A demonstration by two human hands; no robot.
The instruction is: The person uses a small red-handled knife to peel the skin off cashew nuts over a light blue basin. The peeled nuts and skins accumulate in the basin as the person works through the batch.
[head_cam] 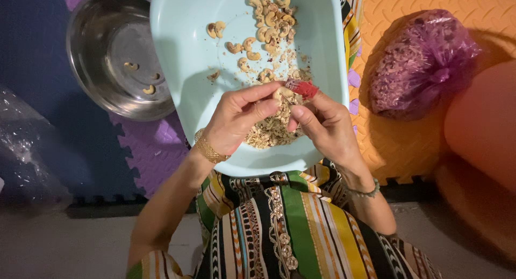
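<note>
Left hand pinching a cashew, right hand gripping red-handled tool against it, over pale-blue basin; steel bowl beside.

Ahead of the hands, the pale blue plastic basin has bare floor on its left half; loose cashews crowd the right. A round steel bowl blocks the far left, and a knotted purple plastic bag sits well right.

Foam mat floor: steel bowl, purple bag, clear plastic
</note>
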